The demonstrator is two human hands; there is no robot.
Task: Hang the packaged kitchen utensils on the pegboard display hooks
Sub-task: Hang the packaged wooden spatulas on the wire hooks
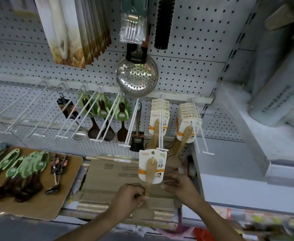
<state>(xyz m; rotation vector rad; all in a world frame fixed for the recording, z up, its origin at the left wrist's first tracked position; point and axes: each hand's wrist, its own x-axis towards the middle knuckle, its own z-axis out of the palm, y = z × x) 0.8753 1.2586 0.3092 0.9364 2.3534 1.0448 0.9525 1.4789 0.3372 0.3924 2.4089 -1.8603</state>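
Left hand (130, 197) grips carded wooden spatula (148, 180); right hand (179, 187), blurred, grip unclear, partly hides cardboard box (111, 173).

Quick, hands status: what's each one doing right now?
Left hand: closed, pinching the handle of a carded wooden spatula.
Right hand: fingers loosely extended beside the spatula; blurred, so whether it holds anything cannot be told.

Two bare forearms enter from below; no sleeves reach the wrists; left grip (131, 195) and right grip (179, 186) ungloved.
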